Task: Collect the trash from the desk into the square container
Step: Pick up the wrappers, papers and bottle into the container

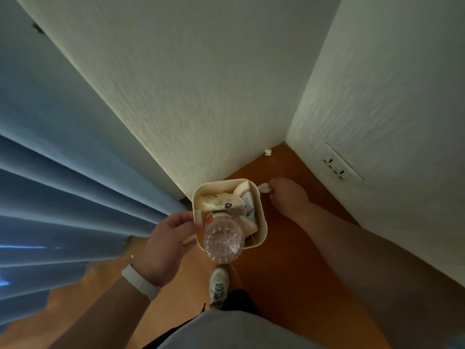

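Blue pleated curtain (63, 197) fills the left of the frame, its soft folds running down to an orange-brown wooden floor (289, 260). Just right of it, low in the centre, the left hand (167, 244) wears a white wristband (141, 282) and grips the left wall of the square container (261, 222), thumb over the rim and fingers curled beneath. The container is cream plastic with rounded corners, held in the air above the floor. Inside it lie crumpled paper with a small purple flower print (221, 201) and a folded paper piece with faint markings too blurred to read. A clear ribbed plastic bottle (223, 239) stands bottom-up in its near side, an orange-red label band showing but no legible words. Below it a white laced shoe (218, 285) rests on the floor. Right of the container, the right hand (289, 197) reaches forward with the arm extended, its fingertips pinched on a white crumpled tissue (263, 188) beside the container's far right corner. Another small white scrap (268, 152) lies on the floor in the corner against the textured white wall (201, 84). On the right wall sits a white socket plate (339, 167)
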The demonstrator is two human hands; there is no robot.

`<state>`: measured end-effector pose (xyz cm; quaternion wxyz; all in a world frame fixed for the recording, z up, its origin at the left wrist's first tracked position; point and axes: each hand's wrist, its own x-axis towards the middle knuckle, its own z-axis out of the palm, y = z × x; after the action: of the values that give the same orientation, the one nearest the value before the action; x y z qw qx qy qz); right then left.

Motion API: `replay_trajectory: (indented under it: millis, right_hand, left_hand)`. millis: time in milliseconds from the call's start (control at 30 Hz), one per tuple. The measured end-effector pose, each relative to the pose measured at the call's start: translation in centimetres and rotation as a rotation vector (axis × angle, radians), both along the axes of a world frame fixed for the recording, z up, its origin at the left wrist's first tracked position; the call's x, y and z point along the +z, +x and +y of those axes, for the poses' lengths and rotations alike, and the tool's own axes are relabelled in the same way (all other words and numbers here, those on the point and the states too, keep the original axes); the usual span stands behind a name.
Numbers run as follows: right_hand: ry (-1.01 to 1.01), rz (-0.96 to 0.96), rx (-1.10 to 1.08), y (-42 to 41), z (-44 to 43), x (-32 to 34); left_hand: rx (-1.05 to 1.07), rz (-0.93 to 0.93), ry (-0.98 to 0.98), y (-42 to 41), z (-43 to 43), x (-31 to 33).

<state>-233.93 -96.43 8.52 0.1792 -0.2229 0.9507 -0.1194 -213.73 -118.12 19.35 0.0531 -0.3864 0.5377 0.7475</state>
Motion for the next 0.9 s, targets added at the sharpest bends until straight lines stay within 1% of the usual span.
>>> replay_trajectory:
  millis: [67, 167, 400, 500, 667, 767, 900]
  right_hand:
    - [-0.026, 0.006, -0.039, 1.0, 0.3, 0.8]
    - [-0.131, 0.052, -0.083, 2.0, 0.6, 3.3]
    - [-0.380, 0.140, -0.194, 4.7, 0.5, 13.2]
    - [-0.462, 0.116, -0.184, 6.3, 0.0, 17.1]
    - [-0.417, 0.023, -0.032, 8.7, -1.4, 20.6]
    - [-0.376, -0.010, 0.019, 9.4, -2.3, 20.9]
    - [-0.372, -0.027, 0.065, 9.6, -3.0, 20.3]
  left_hand:
    - [-0.010, 0.016, 0.001, 0.0, 0.1, 0.4]
    - [-0.035, 0.031, 0.000, 0.0, 0.2, 0.9]
    - [-0.113, 0.064, -0.002, -0.1, 0.0, 2.5]
    - [-0.130, 0.080, 0.005, -0.2, -0.1, 2.9]
    - [-0.159, 0.078, 0.031, -0.2, 0.0, 3.6]
    - [-0.171, 0.078, 0.039, -0.1, 0.0, 3.8]
    - [-0.187, 0.074, 0.050, 0.0, -0.1, 3.9]
